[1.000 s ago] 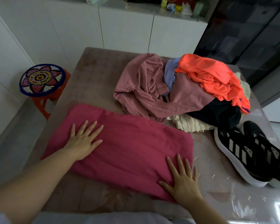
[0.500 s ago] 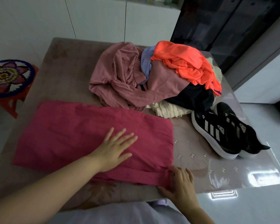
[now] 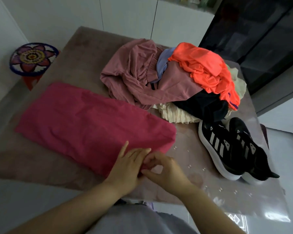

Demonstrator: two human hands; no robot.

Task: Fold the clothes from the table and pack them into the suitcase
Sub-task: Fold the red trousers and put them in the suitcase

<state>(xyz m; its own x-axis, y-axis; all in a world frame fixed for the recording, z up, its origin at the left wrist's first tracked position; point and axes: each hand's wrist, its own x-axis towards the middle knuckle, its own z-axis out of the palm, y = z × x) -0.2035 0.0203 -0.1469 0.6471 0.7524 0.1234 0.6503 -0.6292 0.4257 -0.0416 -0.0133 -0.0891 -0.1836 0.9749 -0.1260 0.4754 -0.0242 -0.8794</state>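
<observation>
A magenta garment (image 3: 91, 122) lies folded flat in a long rectangle on the near left of the table (image 3: 78, 53). My left hand (image 3: 127, 166) rests on its near right corner, fingers spread. My right hand (image 3: 166, 169) meets it there and pinches the corner's edge between thumb and fingers. Behind lies a pile of unfolded clothes: a dusty pink piece (image 3: 139, 76), an orange top (image 3: 208, 73), a dark garment (image 3: 205, 105), a cream one (image 3: 174, 114). No suitcase is in view.
A pair of black sneakers (image 3: 230, 147) with white stripes lies at the table's right side. A stool with a flower-patterned seat (image 3: 33, 59) stands left of the table. White cabinets (image 3: 128, 16) run behind, with dark glass doors (image 3: 260, 39) to the right.
My left hand slid from the garment's left part to its near right corner. My right hand went from lying flat to pinching that corner. The view shifted to the right.
</observation>
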